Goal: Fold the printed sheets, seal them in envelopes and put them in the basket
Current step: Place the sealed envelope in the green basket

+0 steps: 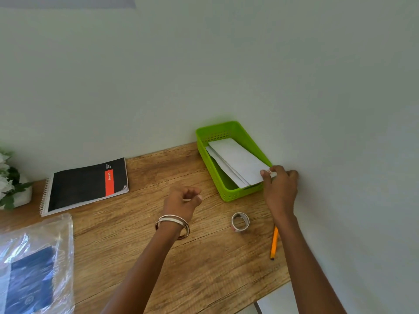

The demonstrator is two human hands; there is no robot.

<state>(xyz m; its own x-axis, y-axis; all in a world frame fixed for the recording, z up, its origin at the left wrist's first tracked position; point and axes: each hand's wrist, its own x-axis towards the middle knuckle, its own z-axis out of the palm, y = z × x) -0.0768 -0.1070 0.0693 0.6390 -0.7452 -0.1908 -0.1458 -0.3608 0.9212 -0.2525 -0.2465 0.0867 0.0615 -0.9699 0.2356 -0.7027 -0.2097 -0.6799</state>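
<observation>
A green plastic basket (209, 159) stands at the back of the wooden desk against the wall. White envelopes (235, 162) lie slanted inside it, one on another. My right hand (280, 189) pinches the near corner of the top envelope at the basket's right front corner. My left hand (183, 201) hovers over the desk left of the basket, fingers loosely curled, holding nothing that I can make out.
A roll of tape (240, 222) and an orange pencil (274, 242) lie near the desk's right edge. A black and red spiral notebook (86, 184) sits at back left, a clear plastic packet (36, 266) at front left, white flowers (9, 180) at far left.
</observation>
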